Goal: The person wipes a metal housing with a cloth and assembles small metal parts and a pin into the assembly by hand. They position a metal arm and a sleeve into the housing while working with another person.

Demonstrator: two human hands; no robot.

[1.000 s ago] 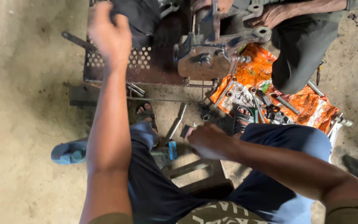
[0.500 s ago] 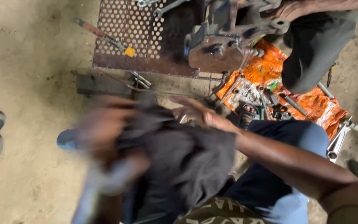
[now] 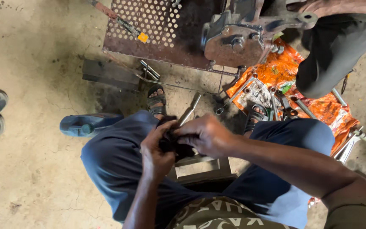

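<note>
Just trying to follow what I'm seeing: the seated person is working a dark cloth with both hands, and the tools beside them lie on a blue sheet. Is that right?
Not quite: the sheet under the tools is orange, not blue, as the head view shows. The rest holds: both the left hand and right hand are closed on the dark cloth.

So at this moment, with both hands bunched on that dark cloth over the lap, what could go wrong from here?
1. The left hand and right hand wring a dark crumpled cloth around something hidden; a sharp edge inside might nick a finger.
2. Long steel wrenches lie scattered on the orange plastic sheet beside the sandalled foot; stepping on one could cause a slip.
3. The heavy grey cast-metal part sits near the edge of the rusty perforated table and might tip.
</note>
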